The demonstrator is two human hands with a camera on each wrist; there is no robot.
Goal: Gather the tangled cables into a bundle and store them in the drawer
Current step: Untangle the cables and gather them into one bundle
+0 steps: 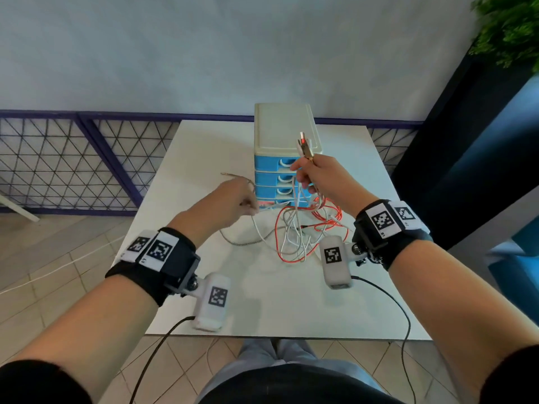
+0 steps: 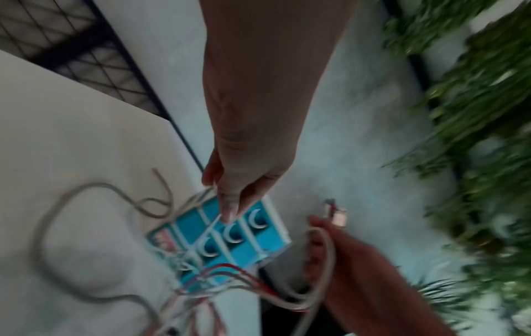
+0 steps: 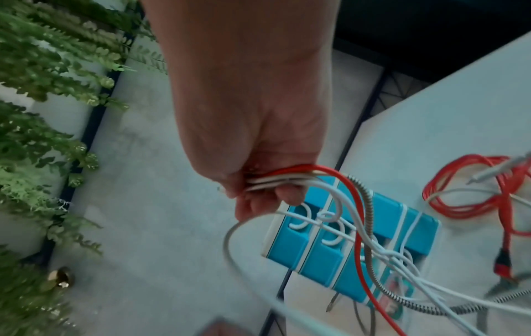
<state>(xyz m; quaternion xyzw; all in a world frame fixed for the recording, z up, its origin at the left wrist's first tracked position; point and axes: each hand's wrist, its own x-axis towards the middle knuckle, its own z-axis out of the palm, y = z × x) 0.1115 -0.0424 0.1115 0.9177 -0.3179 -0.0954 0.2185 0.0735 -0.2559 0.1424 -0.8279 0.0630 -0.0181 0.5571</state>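
Right hand (image 1: 323, 176) grips cables (image 3: 290, 179) (several); left hand (image 1: 230, 199) pinches one.

A drawer unit (image 1: 284, 153) stands toward the far middle of the counter (image 1: 204, 158), its drawer fronts facing the person. The cables (image 1: 294, 228) lie in a tangle on the counter just before it, some strands rising into the right hand (image 1: 320, 177), which is raised in front of the upper drawers. The left hand (image 1: 230, 201) is lower, left of the unit (at one strand). A plant (image 1: 507, 27) hangs at far right.
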